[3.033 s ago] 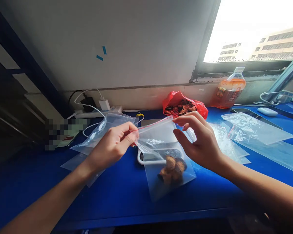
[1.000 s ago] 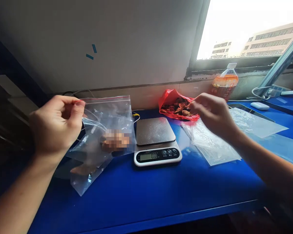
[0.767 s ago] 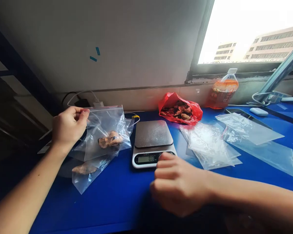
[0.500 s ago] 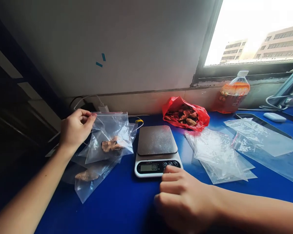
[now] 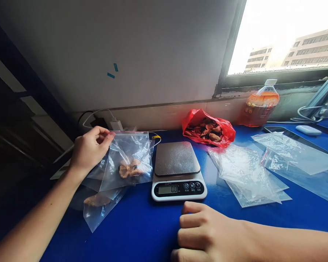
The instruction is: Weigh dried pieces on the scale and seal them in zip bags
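Note:
My left hand (image 5: 93, 150) pinches the top left corner of a clear zip-lock bag (image 5: 128, 149) between thumb and fingers. Brown dried slices (image 5: 130, 168) lie in the lower part of this bag, which hangs just left of the kitchen scale (image 5: 177, 171). Beneath it, another clear bag (image 5: 98, 214) with a dried piece (image 5: 97, 199) rests on the table. The scale's metal plate is bare and its display seems to read 0.0. In front of the scale, my right hand (image 5: 205, 233) is curled into a loose fist, nothing showing in it.
A red plastic bag (image 5: 229, 134) of dried slices stands open behind the scale. Flat clear bags (image 5: 243, 174) lie to the right. Farther right are a drink bottle (image 5: 262, 105), a dark phone (image 5: 303, 140) and a white case (image 5: 308, 130). Cables and a charger (image 5: 116, 124) sit by the wall.
My left hand has moved slightly right and down with the zip-lock bag. My right hand has drawn back from the scale's buttons, which now show fully.

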Tool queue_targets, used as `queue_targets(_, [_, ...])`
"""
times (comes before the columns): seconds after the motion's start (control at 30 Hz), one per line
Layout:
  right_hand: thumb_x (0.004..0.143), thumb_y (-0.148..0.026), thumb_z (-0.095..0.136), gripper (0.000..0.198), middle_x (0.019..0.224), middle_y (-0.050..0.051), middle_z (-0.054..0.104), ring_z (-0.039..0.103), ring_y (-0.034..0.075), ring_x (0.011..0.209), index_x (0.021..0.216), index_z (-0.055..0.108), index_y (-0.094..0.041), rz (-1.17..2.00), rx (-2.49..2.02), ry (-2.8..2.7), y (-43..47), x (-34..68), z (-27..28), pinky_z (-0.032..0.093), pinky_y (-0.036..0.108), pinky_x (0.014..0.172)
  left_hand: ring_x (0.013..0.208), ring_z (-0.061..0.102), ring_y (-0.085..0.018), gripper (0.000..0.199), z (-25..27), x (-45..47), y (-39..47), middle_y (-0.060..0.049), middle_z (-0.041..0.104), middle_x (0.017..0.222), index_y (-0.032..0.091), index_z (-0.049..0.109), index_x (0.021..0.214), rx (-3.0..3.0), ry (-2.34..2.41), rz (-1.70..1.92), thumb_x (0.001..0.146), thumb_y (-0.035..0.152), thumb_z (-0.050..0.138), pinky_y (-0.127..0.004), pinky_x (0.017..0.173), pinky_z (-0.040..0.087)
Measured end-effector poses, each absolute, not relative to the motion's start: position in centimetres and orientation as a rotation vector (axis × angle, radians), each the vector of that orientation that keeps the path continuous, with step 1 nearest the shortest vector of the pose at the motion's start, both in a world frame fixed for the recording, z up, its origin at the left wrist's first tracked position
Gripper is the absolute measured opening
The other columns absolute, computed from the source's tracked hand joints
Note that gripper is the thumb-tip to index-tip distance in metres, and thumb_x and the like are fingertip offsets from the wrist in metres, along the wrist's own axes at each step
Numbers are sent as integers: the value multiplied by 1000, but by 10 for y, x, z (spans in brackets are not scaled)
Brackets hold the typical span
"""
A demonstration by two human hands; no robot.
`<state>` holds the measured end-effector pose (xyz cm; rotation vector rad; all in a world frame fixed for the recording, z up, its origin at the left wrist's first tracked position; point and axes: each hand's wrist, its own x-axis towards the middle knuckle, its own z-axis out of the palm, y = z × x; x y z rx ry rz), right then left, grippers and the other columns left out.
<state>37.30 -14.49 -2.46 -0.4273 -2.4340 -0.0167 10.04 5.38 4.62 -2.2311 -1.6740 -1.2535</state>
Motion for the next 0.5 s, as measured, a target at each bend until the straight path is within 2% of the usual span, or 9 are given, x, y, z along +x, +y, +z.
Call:
queue_targets(0.23, [107, -27, 26, 46, 63, -1, 50, 37, 14, 60, 76, 58, -15, 26, -281, -2440, -138, 372, -24, 29, 30, 58, 62, 64, -17, 25, 47, 101, 43, 1, 66, 66, 22, 64, 82, -2162, -1544, -1292, 81, 47, 59, -26, 63, 46])
queue_targets(0.5, [100, -24, 43, 36, 63, -1, 49, 36, 14, 59, 67, 57, -16, -41, -342, -2506, -132, 380, -18, 25, 32, 55, 67, 67, -18, 27, 37, 104, 42, 0, 70, 74, 21, 66, 86, -2229, -1542, -1225, 82, 45, 55, -26, 64, 48])
